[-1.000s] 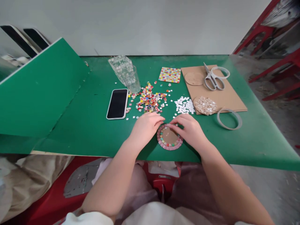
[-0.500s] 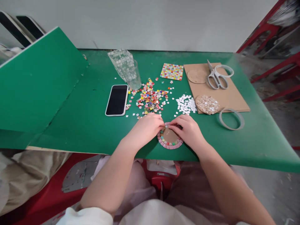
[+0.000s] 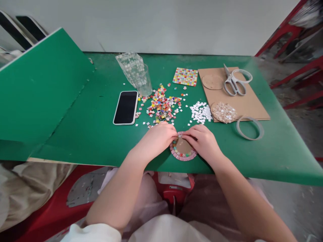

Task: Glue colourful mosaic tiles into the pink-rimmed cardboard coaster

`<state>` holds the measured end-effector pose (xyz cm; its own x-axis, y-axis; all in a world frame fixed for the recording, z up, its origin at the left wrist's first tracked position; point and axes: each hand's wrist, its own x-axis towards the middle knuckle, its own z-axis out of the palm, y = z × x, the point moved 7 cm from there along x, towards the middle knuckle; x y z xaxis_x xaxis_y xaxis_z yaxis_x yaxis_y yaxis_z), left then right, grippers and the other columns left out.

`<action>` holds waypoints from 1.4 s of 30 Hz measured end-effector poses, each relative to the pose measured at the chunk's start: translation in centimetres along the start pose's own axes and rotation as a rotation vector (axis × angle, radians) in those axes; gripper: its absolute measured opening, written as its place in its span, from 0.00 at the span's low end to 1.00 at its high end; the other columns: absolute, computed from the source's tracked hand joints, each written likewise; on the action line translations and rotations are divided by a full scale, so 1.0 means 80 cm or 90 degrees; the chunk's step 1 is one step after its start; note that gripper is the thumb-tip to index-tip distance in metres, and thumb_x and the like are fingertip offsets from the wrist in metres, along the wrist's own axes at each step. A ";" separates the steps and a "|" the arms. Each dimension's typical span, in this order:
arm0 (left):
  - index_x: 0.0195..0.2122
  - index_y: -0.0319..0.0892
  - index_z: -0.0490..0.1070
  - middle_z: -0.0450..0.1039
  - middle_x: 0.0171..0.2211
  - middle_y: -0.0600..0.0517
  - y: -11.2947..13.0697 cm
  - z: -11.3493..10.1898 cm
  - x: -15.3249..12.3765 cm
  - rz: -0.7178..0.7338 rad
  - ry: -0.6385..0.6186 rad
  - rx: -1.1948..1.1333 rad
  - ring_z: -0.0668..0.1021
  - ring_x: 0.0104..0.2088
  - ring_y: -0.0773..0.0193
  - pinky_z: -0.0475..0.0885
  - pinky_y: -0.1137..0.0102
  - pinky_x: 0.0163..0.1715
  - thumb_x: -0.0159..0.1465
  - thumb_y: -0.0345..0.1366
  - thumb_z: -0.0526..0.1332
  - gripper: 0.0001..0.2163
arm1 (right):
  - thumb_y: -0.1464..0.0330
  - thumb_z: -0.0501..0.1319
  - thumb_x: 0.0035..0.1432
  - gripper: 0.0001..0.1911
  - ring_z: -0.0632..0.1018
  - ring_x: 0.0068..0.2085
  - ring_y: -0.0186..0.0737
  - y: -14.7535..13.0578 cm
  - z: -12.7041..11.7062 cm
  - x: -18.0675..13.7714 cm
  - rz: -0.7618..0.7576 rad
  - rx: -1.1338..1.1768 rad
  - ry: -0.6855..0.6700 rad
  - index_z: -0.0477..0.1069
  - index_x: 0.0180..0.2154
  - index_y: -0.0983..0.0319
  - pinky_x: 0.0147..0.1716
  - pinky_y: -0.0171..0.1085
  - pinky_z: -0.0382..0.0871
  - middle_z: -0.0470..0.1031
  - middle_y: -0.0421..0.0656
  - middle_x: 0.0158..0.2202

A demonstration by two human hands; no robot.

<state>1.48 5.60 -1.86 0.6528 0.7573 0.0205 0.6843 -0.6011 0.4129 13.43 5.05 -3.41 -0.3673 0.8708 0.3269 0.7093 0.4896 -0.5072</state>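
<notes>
A person's left hand [image 3: 156, 137] and right hand [image 3: 204, 141] are pinching at the far rim of the mosaic coaster [image 3: 183, 150], lying just on the person's side of the coloured tile pile [image 3: 163, 106]. Whether the fingers are gripping a tile is hidden. A slip could be knocking set pieces loose.

The person wears white pushed-up sleeves [image 3: 92, 233] and pale pinkish trousers [image 3: 202, 201].

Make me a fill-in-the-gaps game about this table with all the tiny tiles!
The scissors lie on a sheet of brown ____.
The phone lies to the ____ of the colourful tile pile.
The left hand and the right hand both touch a mosaic disc shaped like a ____.
The table top is the colour ____.
Missing words: cardboard, left, circle, green.
</notes>
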 end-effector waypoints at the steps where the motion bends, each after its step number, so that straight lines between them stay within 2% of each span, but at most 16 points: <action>1: 0.34 0.43 0.77 0.76 0.38 0.53 0.000 0.000 0.000 0.002 0.003 -0.002 0.73 0.40 0.62 0.67 0.67 0.42 0.63 0.30 0.54 0.10 | 0.68 0.58 0.58 0.09 0.72 0.34 0.38 0.000 0.000 -0.001 -0.005 0.000 0.003 0.77 0.33 0.61 0.35 0.37 0.67 0.75 0.44 0.29; 8: 0.35 0.45 0.76 0.75 0.41 0.54 0.001 0.007 -0.002 0.011 -0.002 -0.002 0.72 0.42 0.62 0.68 0.67 0.41 0.59 0.21 0.53 0.15 | 0.68 0.57 0.59 0.09 0.72 0.33 0.38 0.000 0.002 -0.003 -0.019 -0.014 0.014 0.76 0.33 0.61 0.35 0.38 0.67 0.74 0.44 0.29; 17: 0.34 0.45 0.77 0.75 0.41 0.54 0.004 0.007 0.000 0.002 -0.006 -0.006 0.72 0.41 0.62 0.68 0.67 0.40 0.59 0.23 0.52 0.15 | 0.69 0.57 0.59 0.10 0.71 0.34 0.39 -0.004 0.000 -0.004 -0.049 -0.030 0.023 0.77 0.35 0.62 0.35 0.38 0.68 0.73 0.44 0.29; 22: 0.36 0.45 0.77 0.75 0.40 0.54 0.002 0.007 0.000 0.002 -0.005 -0.011 0.72 0.41 0.62 0.68 0.67 0.41 0.59 0.22 0.52 0.15 | 0.75 0.55 0.57 0.13 0.69 0.34 0.39 -0.009 -0.010 -0.007 -0.056 -0.030 0.038 0.77 0.38 0.62 0.34 0.38 0.68 0.72 0.45 0.30; 27: 0.38 0.44 0.76 0.75 0.40 0.54 0.000 0.006 0.000 -0.004 0.000 -0.004 0.72 0.41 0.62 0.68 0.68 0.39 0.60 0.23 0.52 0.15 | 0.76 0.53 0.56 0.15 0.68 0.29 0.38 -0.013 -0.007 -0.010 -0.080 -0.066 0.019 0.78 0.37 0.63 0.30 0.38 0.66 0.69 0.44 0.25; 42: 0.37 0.45 0.77 0.75 0.40 0.53 0.000 0.006 0.003 -0.006 -0.007 -0.005 0.73 0.41 0.62 0.69 0.67 0.39 0.60 0.23 0.51 0.16 | 0.75 0.52 0.57 0.16 0.68 0.29 0.38 -0.014 0.002 -0.009 -0.085 -0.106 -0.035 0.77 0.40 0.62 0.32 0.38 0.63 0.70 0.43 0.26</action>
<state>1.79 5.61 -2.30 0.6498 0.7601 0.0068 0.6877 -0.5917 0.4207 12.84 3.86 -3.19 -0.4933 0.8023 0.3360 0.7403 0.5901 -0.3221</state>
